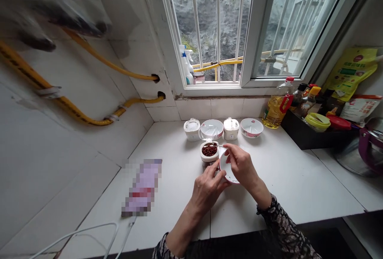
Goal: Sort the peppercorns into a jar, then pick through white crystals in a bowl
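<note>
My left hand [207, 186] grips the rim of a white bowl [226, 166] with a pink edge, tilted beside an uncovered white seasoning jar [204, 158]. Dark red-brown bits [210, 150], perhaps peppercorns, fill that jar, and its clear lid stands raised at the back. Between the fingers of my right hand [241, 163] is the handle of a small white spoon [220, 145], whose head reaches over the jar. A few dark specks lie in the bowl; the rest of its inside is partly hidden by my right hand.
Behind stand two white seasoning jars [192, 129] [231, 128] and two bowls [212, 128] [251, 127]. An oil bottle [273, 109] and a black box of condiments [302, 131] are at right. Left lies a pixelated purple object [143, 187] by a white cable [115, 231].
</note>
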A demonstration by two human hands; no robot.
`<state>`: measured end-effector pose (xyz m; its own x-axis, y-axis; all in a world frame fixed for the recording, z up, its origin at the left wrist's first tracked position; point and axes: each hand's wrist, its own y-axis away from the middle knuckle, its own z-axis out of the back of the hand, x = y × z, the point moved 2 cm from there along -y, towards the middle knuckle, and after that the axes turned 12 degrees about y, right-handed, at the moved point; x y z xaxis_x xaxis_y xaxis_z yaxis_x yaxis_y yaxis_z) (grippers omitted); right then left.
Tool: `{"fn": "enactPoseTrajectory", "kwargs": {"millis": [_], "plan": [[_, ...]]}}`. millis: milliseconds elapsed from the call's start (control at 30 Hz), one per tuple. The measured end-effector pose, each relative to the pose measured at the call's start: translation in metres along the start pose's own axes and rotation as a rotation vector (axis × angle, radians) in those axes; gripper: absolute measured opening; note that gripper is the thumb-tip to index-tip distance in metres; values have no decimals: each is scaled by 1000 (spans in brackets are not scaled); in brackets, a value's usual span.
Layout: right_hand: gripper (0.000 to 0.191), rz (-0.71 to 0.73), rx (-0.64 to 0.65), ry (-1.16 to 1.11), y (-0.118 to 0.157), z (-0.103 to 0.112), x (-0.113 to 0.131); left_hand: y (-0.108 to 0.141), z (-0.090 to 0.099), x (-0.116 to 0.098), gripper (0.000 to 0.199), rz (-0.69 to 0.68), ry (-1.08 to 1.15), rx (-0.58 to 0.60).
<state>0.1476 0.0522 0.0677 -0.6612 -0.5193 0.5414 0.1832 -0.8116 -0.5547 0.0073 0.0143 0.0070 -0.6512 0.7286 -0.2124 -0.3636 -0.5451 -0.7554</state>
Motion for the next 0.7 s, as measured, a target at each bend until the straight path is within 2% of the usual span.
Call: {"fn": "enactPoseTrajectory", "kwargs": {"millis": [67,133,267,367,433,567,700], "plan": [[39,157,12,168,2,-3,1,0,0,0,21,-1,0,-8],[44,239,29,265,5,-2,1,0,-1,0,20,-8,-1,-17],[46,278,53,319,5,2,-1,0,-1,1,19,-11,0,-23],[43,270,37,252,2,7,0,1,-2,1,16,3,5,-9],[38,194,23,135,2,14,1,1,-2,1,17,9,6,0],[23,-122,-3,-141,14,38,-5,0,1,-1,18,-7,17,-1],[22,-344,23,-174,38,63,-20,-3,5,-4,13,-78,-14,1]]}}
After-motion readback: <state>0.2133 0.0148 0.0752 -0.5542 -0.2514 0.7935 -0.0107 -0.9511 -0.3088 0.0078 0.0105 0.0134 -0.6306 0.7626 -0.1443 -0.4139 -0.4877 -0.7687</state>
